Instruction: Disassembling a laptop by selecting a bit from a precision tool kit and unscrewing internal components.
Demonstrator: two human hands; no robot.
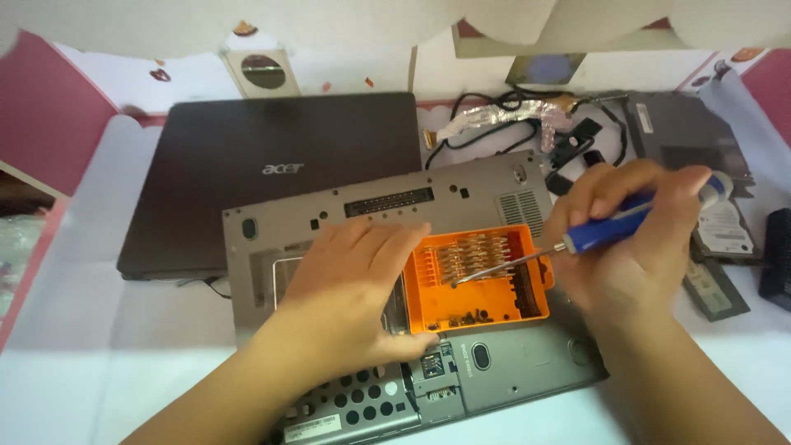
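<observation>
A closed dark grey laptop [272, 177] lies lid-up at the rear of the white work surface [99, 363]. In front of it, overlapping its near edge, sits a grey laptop base [461, 194] turned underside-up, with a vent grille at its right rear corner and a perforated metal drive cover at its near left.

An orange plastic bit tray [478, 284] rests on the base, right of centre. A row of metal bits stands in its rear half; small dark screws lie loose along its front wall.

The left hand [354, 284] lies palm-down on the base, fingers extended and close together, with the fingertips touching the left wall of the tray and the thumb along its front left corner.

The right hand [634, 227] is closed around the blue handle of a screwdriver [568, 243]. The metal shaft angles down and to the left, with the tip inside the tray, at the row of bits.

A hard drive [725, 227] with a white label lies to the right of the base, just beyond the right hand. A bundle of black cables and foil-wrapped ribbon [527, 115] lies behind the base, beside the closed laptop.
</observation>
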